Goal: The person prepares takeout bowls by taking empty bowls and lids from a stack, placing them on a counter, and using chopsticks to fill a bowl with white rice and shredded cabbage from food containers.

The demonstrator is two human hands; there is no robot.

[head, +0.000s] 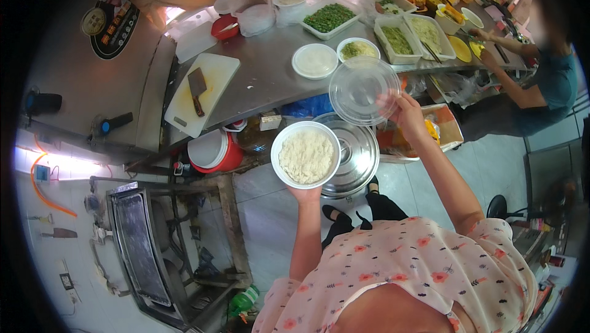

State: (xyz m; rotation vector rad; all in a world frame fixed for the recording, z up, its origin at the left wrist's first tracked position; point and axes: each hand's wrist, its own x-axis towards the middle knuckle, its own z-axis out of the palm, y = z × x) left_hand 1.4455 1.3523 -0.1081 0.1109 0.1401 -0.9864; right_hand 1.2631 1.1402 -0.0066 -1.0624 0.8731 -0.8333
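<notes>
A round white bowl point(275, 162) of cooked white rice point(306, 155) rests on my left hand point(304, 193), which supports it from below; most of the fingers are hidden under it. My right hand point(408, 114) grips the edge of a clear round plastic lid point(362, 86), held up to the right of the bowl. Behind the lid, on the steel counter point(265, 68), stand a lidded white bowl point(315, 61) and an uncovered bowl point(358, 49) with rice and chopped green food. Below my hands is a large round steel lid point(355, 153).
A cleaver point(197, 85) lies on a white cutting board point(219, 72) at the left. Food trays, one of chopped greens point(332, 17), line the counter's back. A co-worker point(548, 79) stands at the right. A red bucket point(230, 153) and an orange-white box point(449, 123) sit under the counter.
</notes>
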